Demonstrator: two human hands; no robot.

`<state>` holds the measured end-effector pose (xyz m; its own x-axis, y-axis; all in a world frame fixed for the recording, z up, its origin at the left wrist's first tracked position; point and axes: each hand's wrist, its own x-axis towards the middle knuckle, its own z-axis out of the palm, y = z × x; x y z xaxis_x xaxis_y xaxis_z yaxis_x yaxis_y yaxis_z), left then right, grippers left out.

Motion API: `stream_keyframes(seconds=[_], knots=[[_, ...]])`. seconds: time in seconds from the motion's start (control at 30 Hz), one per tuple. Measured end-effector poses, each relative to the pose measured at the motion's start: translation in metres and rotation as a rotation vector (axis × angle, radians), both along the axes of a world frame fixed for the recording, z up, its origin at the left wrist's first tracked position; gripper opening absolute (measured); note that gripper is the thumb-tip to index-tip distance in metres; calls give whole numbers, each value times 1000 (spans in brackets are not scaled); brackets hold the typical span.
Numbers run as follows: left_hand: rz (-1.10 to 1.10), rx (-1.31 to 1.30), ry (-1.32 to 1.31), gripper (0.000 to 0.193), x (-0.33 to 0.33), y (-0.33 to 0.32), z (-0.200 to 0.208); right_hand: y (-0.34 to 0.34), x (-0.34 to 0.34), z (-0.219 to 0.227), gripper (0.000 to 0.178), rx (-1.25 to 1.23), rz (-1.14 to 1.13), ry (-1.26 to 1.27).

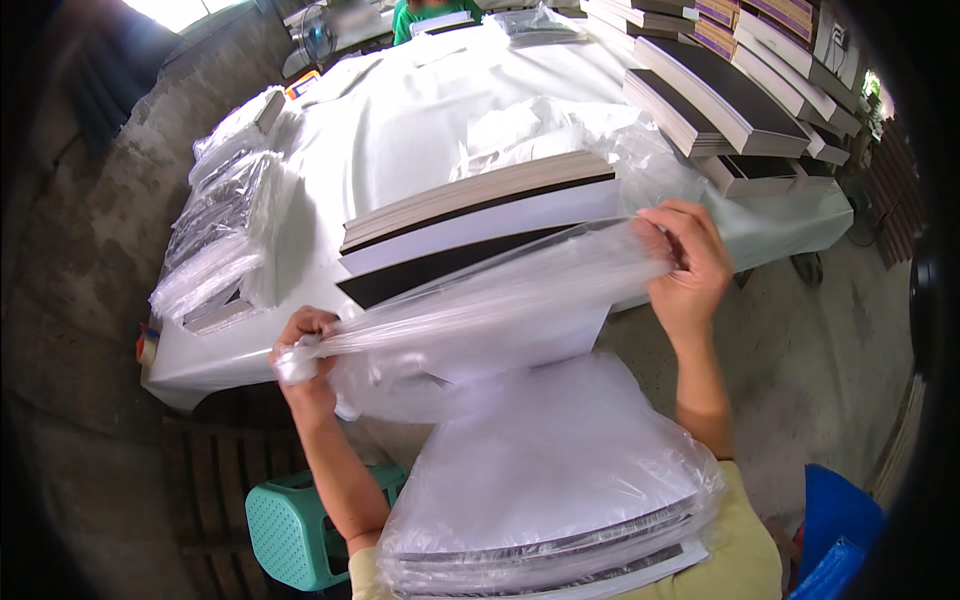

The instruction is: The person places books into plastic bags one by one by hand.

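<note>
A clear plastic bag [500, 300] is stretched slantwise between my two hands in front of my body. My left hand [312, 392] is closed on its bunched end, which is blurred. My right hand [692, 265] pinches the opposite, higher edge. Just beyond lies a stack of grey-edged boards [480, 200] with black and white faces on the table. A black sheet [430, 265] shows at its near side, partly hidden by the film; I cannot tell whether it is inside the bag. Against my torso rests a pile of white sheets wrapped in plastic [550, 430].
Plastic-wrapped packs [225, 215] line the left side of the white-covered table [330, 110]. Stacks of black-topped boards [720, 85] stand at the far right. A green stool [290, 520] is at lower left. Across the table, a person in green [425, 12] is partly visible.
</note>
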<state>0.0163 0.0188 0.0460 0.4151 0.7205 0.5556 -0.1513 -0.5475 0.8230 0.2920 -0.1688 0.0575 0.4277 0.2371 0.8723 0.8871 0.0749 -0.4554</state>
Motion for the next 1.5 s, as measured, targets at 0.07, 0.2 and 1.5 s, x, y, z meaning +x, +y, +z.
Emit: stream_keyframes(seconds=[0.07, 0.2, 1.5], knots=[[-258, -145, 88, 30, -18, 7, 2, -10, 1, 3, 22, 3, 127, 32], [-349, -908, 63, 33, -15, -7, -12, -45, 0, 9, 18, -118, 460, 330], [-363, -559, -546, 54, 57, -69, 30, 42, -79, 23, 83, -537, 958, 44]])
